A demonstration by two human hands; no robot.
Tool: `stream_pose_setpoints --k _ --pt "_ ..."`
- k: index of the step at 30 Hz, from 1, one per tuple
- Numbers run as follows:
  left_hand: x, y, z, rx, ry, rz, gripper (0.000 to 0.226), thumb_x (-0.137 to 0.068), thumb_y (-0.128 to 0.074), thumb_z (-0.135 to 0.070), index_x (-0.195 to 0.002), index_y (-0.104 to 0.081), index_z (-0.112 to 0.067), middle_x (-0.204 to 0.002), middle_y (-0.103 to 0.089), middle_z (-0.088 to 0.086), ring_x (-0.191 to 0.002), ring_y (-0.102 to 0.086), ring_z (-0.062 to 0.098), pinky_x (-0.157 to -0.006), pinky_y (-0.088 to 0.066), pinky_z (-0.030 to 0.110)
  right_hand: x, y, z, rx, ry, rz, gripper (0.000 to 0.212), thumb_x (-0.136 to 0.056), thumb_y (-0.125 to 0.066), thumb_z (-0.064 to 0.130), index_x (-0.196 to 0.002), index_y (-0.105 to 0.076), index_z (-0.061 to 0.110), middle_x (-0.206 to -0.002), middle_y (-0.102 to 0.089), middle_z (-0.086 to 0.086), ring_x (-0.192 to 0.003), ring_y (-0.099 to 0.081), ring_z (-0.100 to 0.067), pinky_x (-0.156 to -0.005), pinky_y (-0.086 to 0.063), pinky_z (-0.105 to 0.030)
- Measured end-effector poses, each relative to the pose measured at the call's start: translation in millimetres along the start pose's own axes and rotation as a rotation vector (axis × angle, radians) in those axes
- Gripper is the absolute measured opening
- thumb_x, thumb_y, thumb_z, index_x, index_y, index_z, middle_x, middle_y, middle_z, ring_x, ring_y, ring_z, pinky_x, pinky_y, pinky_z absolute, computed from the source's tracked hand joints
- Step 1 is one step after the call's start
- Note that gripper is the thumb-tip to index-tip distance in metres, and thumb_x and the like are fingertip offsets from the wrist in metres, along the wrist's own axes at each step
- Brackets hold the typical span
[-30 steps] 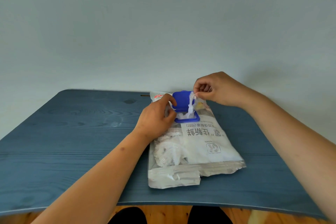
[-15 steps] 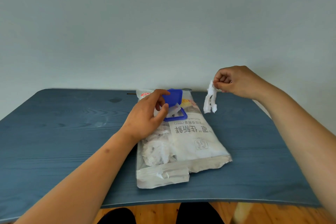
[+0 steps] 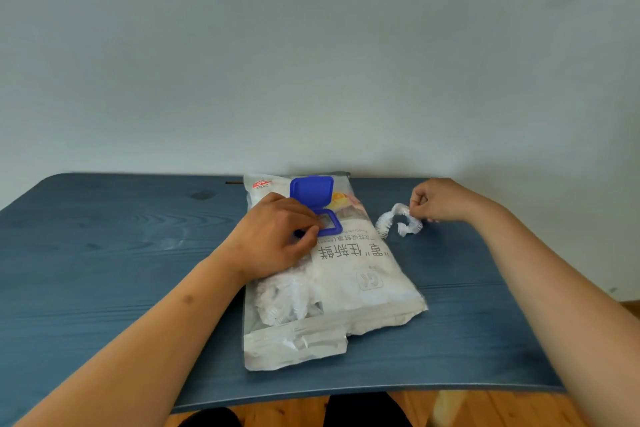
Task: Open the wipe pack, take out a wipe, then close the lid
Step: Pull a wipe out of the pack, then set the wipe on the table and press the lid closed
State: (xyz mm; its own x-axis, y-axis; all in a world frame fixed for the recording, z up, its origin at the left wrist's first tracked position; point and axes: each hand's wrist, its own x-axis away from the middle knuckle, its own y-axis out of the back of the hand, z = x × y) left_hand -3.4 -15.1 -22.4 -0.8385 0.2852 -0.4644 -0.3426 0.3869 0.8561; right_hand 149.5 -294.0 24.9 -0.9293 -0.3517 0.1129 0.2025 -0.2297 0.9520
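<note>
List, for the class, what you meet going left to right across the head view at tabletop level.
Left hand → blue lid, open → wipe → right hand, pinching the wipe.

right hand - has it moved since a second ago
Yes. The right hand, pinching the wipe, went from above the pack's blue lid out rightward, down near the table.

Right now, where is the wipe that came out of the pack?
In the head view, the wipe is pinched in the right hand, low over the blue table, just right of the wipe pack and its open blue lid.
</note>
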Motion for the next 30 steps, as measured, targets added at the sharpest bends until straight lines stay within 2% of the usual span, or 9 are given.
stream_pose_setpoints --k 4,8,11,15,18,22,24,28,30 --pt "0 2 -3 0.009 -0.011 -0.09 0.033 -0.093 -0.045 -0.032 -0.102 -0.076 -0.022 -0.109 -0.074 -0.013 -0.101 -0.065 0.008 -0.093 -0.041 0.035 -2 3 -1 -0.028 -0.014 -0.048 0.005 -0.077 -0.068 0.019 -0.074 -0.07 0.017 -0.079 -0.075 -0.003 -0.07 -0.065 -0.018 -0.076 -0.056 -0.036" --pt "-1 12 -9 0.059 0.083 -0.338 0.038 -0.096 -0.045 -0.026 -0.129 -0.063 -0.023 -0.132 -0.062 -0.007 -0.121 -0.052 0.006 -0.103 -0.034 0.025 2 11 11 -0.118 0.078 -0.306 0.008 -0.084 -0.067 0.019 -0.081 -0.069 0.012 -0.076 -0.065 0.004 -0.071 -0.06 -0.016 -0.057 -0.043 -0.022" --pt "0 14 -5 0.189 0.218 -0.366 0.047 -0.099 -0.043 -0.03 -0.146 -0.042 -0.029 -0.15 -0.043 -0.01 -0.135 -0.035 0.001 -0.113 -0.03 0.027 7 11 35 -0.28 0.23 -0.394 0.007 -0.089 -0.063 0.018 -0.091 -0.07 0.016 -0.086 -0.068 0.005 -0.08 -0.064 -0.013 -0.066 -0.043 -0.014" --pt "0 12 -1 0.33 0.322 -0.244 0.055 -0.1 -0.037 -0.044 -0.152 -0.026 -0.034 -0.149 -0.045 -0.012 -0.134 -0.044 0.007 -0.104 -0.045 0.032 15 -2 75 -0.39 0.418 -0.243 0.025 -0.095 -0.056 0.017 -0.117 -0.066 0.025 -0.112 -0.066 0.015 -0.103 -0.062 0.0 -0.08 -0.042 -0.009" --pt "-1 13 -1 0.324 0.314 -0.219 0.049 -0.101 -0.037 -0.042 -0.147 -0.04 -0.027 -0.139 -0.057 -0.01 -0.127 -0.052 0.007 -0.102 -0.047 0.035 20 -14 94 -0.421 0.508 -0.141 0.029 -0.098 -0.055 0.023 -0.126 -0.063 0.027 -0.119 -0.066 0.017 -0.109 -0.061 0.002 -0.088 -0.048 -0.016" --pt "1 16 -3 0.275 0.271 -0.238 0.036 -0.102 -0.039 -0.034 -0.123 -0.065 -0.023 -0.114 -0.07 -0.009 -0.105 -0.062 0.008 -0.09 -0.051 0.035 27 -26 101 -0.431 0.569 -0.139 0.028 -0.099 -0.049 0.039 -0.109 -0.073 0.029 -0.091 -0.076 0.007 -0.07 -0.061 0.002 -0.064 -0.045 -0.016" --pt "1 16 -2 0.262 0.258 -0.215 0.036 -0.102 -0.038 -0.033 -0.113 -0.071 -0.024 -0.104 -0.072 -0.009 -0.098 -0.063 0.008 -0.085 -0.051 0.035 28 -30 101 -0.421 0.588 -0.129 0.028 -0.098 -0.051 0.039 -0.104 -0.075 0.028 -0.091 -0.077 0.007 -0.077 -0.067 -0.005 -0.071 -0.051 -0.023" --pt "0 12 2 0.282 0.257 -0.152 0.035 -0.1 -0.043 -0.036 -0.101 -0.076 -0.023 -0.099 -0.072 -0.008 -0.094 -0.064 0.01 -0.082 -0.052 0.038 28 -39 101 -0.394 0.594 -0.057 0.014 -0.092 -0.065 0.027 -0.101 -0.075 0.029 -0.097 -0.074 0.018 -0.095 -0.066 0.005 -0.081 -0.049 -0.012" --pt "-1 10 2 0.286 0.258 -0.115 0.028 -0.095 -0.052 -0.034 -0.103 -0.076 -0.024 -0.104 -0.071 -0.01 -0.098 -0.064 0.007 -0.086 -0.052 0.035 26 -44 98 -0.406 0.579 -0.037 0.018 -0.086 -0.072 0.026 -0.104 -0.074 0.03 -0.1 -0.073 0.017 -0.097 -0.066 0.005 -0.087 -0.05 -0.016"
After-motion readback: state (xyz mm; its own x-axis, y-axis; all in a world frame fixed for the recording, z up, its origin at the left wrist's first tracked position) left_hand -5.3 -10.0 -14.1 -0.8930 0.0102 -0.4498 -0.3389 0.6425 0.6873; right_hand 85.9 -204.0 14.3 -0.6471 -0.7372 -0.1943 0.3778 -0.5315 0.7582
